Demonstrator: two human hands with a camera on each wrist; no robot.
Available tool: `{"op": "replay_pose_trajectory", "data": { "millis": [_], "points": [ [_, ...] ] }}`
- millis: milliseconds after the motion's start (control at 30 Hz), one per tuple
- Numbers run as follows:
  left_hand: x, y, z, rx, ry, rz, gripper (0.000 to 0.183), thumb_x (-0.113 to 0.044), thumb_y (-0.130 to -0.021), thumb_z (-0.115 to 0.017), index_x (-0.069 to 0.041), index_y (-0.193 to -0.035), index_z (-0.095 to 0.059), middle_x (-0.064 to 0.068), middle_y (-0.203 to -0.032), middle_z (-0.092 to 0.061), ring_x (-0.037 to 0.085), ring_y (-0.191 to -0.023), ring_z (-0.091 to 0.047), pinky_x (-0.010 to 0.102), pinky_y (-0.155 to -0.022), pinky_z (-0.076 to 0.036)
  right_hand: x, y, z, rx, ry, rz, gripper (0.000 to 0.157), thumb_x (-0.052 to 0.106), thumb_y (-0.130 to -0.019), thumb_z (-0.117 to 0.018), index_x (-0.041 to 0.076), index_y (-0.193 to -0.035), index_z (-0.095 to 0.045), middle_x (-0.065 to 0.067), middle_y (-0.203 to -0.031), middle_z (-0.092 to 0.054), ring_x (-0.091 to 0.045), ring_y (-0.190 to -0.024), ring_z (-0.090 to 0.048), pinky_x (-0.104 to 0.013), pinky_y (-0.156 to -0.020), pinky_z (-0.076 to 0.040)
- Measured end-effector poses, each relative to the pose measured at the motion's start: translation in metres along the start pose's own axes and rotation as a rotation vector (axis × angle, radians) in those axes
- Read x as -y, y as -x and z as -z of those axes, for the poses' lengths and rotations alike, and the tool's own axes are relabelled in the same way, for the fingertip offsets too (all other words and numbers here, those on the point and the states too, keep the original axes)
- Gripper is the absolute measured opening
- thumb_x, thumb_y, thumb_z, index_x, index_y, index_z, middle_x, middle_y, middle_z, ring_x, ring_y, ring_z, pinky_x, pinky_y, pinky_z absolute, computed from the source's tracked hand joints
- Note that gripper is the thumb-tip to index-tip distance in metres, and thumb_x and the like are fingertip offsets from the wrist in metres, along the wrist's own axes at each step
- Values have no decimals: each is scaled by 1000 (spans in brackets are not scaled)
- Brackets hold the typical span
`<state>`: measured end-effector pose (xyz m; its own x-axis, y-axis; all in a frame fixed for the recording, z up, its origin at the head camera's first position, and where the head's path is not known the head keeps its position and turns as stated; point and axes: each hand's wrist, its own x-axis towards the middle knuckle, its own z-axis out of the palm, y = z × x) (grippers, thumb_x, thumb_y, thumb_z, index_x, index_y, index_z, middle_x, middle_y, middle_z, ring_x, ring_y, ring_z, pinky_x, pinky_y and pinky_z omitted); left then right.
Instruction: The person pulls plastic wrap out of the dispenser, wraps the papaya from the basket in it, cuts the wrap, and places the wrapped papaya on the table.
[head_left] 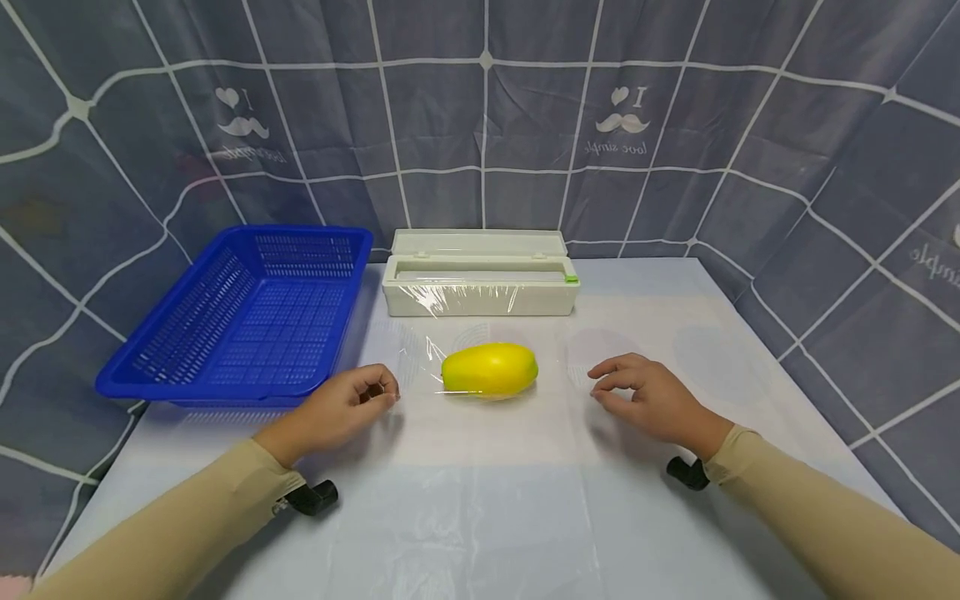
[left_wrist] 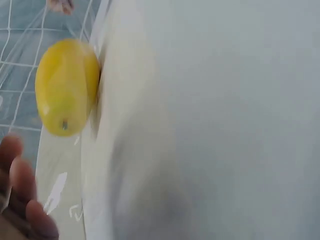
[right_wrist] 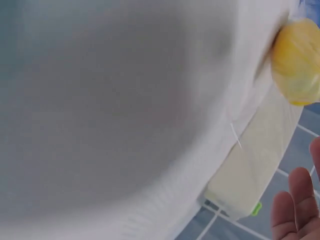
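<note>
A yellow papaya [head_left: 490, 369] with a greenish left end lies on the white table, between my two hands. Clear plastic wrap [head_left: 422, 354] stretches from a white dispenser box [head_left: 480, 300] toward me and over the fruit. At the wrap's near left corner, my left hand [head_left: 341, 412] pinches it between thumb and index finger. My right hand [head_left: 656, 402] pinches the near right corner, its other fingers held out. The left wrist view shows the papaya [left_wrist: 65, 90] beyond loosely bent fingers [left_wrist: 24, 182]; in the right wrist view, film shines over the papaya [right_wrist: 298, 62].
A blue plastic basket [head_left: 225, 392] stands at the left, its near edge close to my left forearm. The dispenser's lid [head_left: 480, 242] is raised at the back, and a green slider [head_left: 572, 279] sits at its right end. A grey grid-patterned curtain [head_left: 525, 108] hangs behind the table.
</note>
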<state>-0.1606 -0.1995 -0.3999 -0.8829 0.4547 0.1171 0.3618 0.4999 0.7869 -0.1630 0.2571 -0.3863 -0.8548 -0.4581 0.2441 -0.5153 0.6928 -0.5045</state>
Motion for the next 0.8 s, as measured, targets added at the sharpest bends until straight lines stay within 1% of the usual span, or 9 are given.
{"op": "replay_pose_trajectory", "data": {
  "millis": [100, 167, 267, 333, 367, 467, 567, 667, 800],
  "points": [
    [-2, -5, -6, -88, 66, 11, 8, -5, -103, -59, -3, -96, -63, 15, -104, -68, 13, -95, -60, 23, -83, -51, -1, -7, 2, -21, -3, -18, 11, 6, -94, -74, 12, -94, -83, -7, -116, -77, -28, -110, -69, -30, -75, -53],
    [-2, -9, -10, -139, 104, 9, 11, -5, -104, -56, -2, -95, -60, 17, -105, -67, 13, -98, -60, 22, -86, -50, -1, -12, 4, -34, -6, -32, 10, 7, -95, -72, 11, -96, -82, -7, -115, -77, -30, -110, -70, -36, -80, -54],
    [-1, -17, -15, -202, 146, 26, 13, -6, -106, -54, 0, -94, -57, 19, -101, -63, 12, -94, -58, 22, -83, -48, -2, -20, 4, -45, -21, -75, 11, 9, -98, -70, 9, -100, -81, -8, -115, -77, -32, -113, -70, -47, -90, -55],
    [1, -23, -18, -242, 148, 45, 13, -8, -106, -54, -1, -95, -56, 19, -97, -61, 12, -89, -56, 23, -80, -47, -3, -26, 4, -38, -43, -119, 13, 11, -100, -67, 8, -104, -80, -10, -116, -77, -33, -114, -69, -53, -96, -54],
    [1, -26, -19, -261, 141, 60, 13, -8, -106, -54, -1, -96, -56, 19, -95, -61, 12, -86, -55, 23, -78, -46, -3, -30, 4, -31, -51, -147, 14, 12, -101, -66, 8, -106, -79, -10, -117, -77, -33, -115, -68, -54, -96, -53],
    [5, -35, -22, -306, 103, 117, 11, -10, -107, -53, -2, -98, -56, 17, -94, -62, 14, -83, -54, 25, -76, -45, -5, -40, 2, -2, -49, -215, 20, 18, -105, -62, 7, -111, -77, -9, -119, -76, -32, -113, -67, -51, -97, -53],
    [7, -43, -23, -328, 49, 178, 11, -12, -107, -53, -4, -101, -58, 14, -94, -64, 16, -83, -54, 26, -75, -45, -8, -48, -1, 24, -31, -258, 24, 22, -107, -59, 6, -114, -76, -9, -115, -76, -29, -105, -66, -45, -90, -53],
    [8, -49, -23, -324, 1, 215, 13, -14, -108, -53, -4, -102, -59, 12, -95, -65, 18, -82, -54, 28, -73, -46, -13, -55, -3, 46, -28, -288, 26, 23, -108, -57, 4, -113, -74, -8, -102, -74, -24, -91, -62, -37, -78, -51],
    [9, -55, -22, -303, -54, 256, 15, -15, -107, -55, -3, -102, -61, 8, -91, -64, 19, -79, -55, 31, -69, -47, -19, -62, -6, 86, -44, -328, 24, 21, -107, -56, 3, -107, -73, -4, -82, -63, -19, -76, -53, -32, -67, -44]
  ]
}}
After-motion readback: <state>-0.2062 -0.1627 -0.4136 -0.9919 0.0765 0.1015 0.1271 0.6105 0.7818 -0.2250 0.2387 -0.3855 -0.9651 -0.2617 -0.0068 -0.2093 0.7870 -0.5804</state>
